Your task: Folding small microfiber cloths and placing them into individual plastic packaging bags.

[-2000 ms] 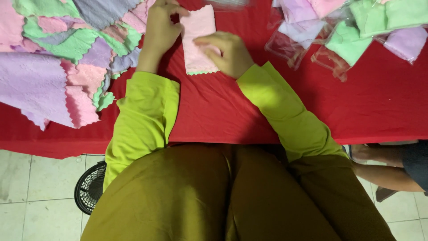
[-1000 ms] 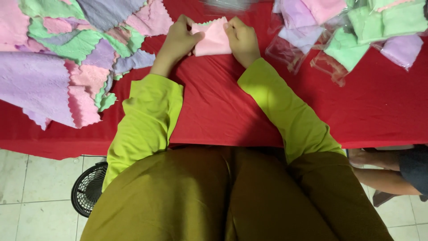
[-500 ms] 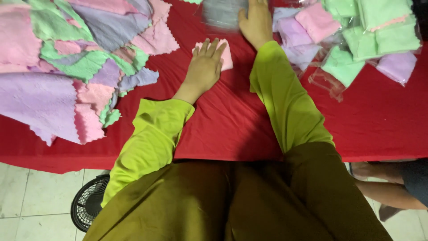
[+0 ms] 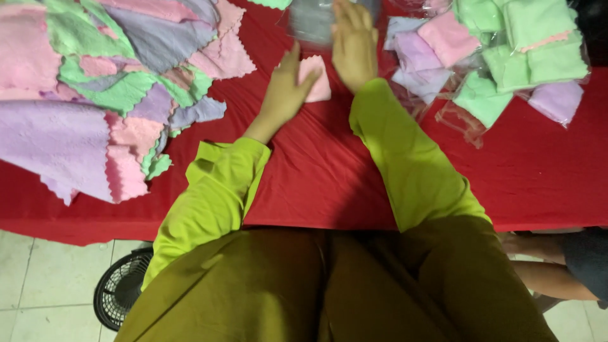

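A small folded pink cloth (image 4: 316, 79) lies on the red tablecloth (image 4: 316, 183). My left hand (image 4: 284, 92) rests flat on its left part, fingers together and pressing down. My right hand (image 4: 353, 41) reaches past it, fingers spread, on a blurred clear plastic bag (image 4: 310, 22) at the table's far edge. Whether the fingers grip the bag is unclear because of motion blur. Both arms wear lime green sleeves.
A heap of loose pink, green, purple and grey cloths (image 4: 101, 95) covers the table's left. Bagged folded cloths (image 4: 506, 57) are stacked at the right. A black fan (image 4: 123, 294) stands on the tiled floor below. Another person's arm (image 4: 551, 259) shows at lower right.
The pink cloth was folded smaller and laid down. My left hand now presses it flat, while my right hand left it and reached forward to the plastic bag.
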